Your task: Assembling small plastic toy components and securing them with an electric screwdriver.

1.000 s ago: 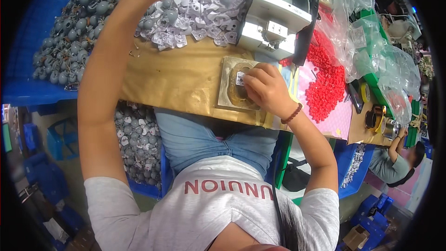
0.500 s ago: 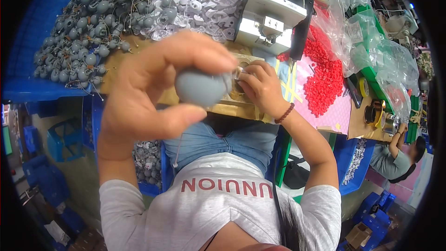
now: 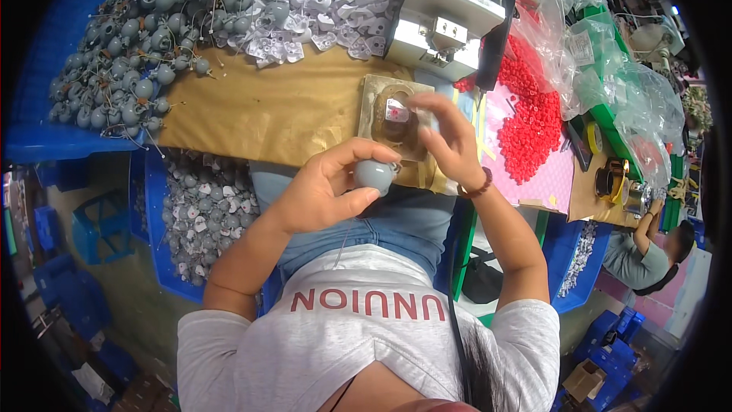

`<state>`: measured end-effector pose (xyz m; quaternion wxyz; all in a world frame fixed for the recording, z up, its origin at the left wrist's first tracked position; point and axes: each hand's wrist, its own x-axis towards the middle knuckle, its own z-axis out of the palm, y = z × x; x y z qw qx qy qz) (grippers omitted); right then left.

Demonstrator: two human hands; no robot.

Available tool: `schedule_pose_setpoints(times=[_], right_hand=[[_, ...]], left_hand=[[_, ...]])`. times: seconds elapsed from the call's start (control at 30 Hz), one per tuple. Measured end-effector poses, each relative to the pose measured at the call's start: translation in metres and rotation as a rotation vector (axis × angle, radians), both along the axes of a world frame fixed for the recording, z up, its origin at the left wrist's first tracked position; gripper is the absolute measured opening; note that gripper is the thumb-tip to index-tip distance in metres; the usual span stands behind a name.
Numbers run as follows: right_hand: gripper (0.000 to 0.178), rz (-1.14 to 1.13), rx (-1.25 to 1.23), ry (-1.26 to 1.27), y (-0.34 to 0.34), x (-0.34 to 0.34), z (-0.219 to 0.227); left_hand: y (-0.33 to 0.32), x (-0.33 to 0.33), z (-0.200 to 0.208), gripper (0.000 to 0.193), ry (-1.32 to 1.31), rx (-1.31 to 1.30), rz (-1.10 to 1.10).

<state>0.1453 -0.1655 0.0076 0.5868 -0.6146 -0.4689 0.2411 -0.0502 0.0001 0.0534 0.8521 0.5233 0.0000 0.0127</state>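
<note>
A grey plastic ball (image 3: 375, 176) with a small opening on its right side is gripped between the thumb and fingers of my left hand (image 3: 324, 191), low in front of my lap. A thin cord hangs below that hand. In the recess of a square tan fixture (image 3: 371, 95) sits a small white plastic piece (image 3: 396, 111) with a red spot on it. My right hand (image 3: 451, 141) is over the fixture's right side, fingers apart and holding nothing, its fingertips close beside the white piece.
Piles of grey balls with cords (image 3: 122, 69) and white plastic parts (image 3: 328, 8) cover the far left. A white bench machine (image 3: 442, 23) stands behind the fixture, with red small parts (image 3: 526, 107) to its right. A blue bin (image 3: 164, 252) sits below left; another person (image 3: 644, 259) works far right.
My left hand has lowered the grey ball away from the camera toward my lap. My right hand has let go of the white piece, which rests in the fixture, and its fingers have spread.
</note>
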Motion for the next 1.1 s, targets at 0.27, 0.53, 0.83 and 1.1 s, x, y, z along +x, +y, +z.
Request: schedule_pose_setpoints(times=[0.27, 0.53, 0.83, 1.1], right_hand=[[0.037, 0.255, -0.353, 0.688, -0.012, -0.004, 0.023], [0.016, -0.118, -0.223, -0.653, 0.013, 0.003, 0.014], [0.032, -0.008, -0.263, -1.08, 0.019, 0.011, 0.013], [0.021, 0.074, -0.344, -1.182, 0.018, 0.003, 0.021]], left_hand=[[0.008, 0.001, -0.022, 0.04, 0.016, -0.03, 0.218], [-0.003, 0.018, -0.05, 0.035, 0.019, 0.442, 0.36], [-0.006, 0.033, -0.051, 0.032, -0.062, 0.958, 0.29], [0.005, 0.034, -0.048, 0.031, -0.043, 0.995, 0.295]])
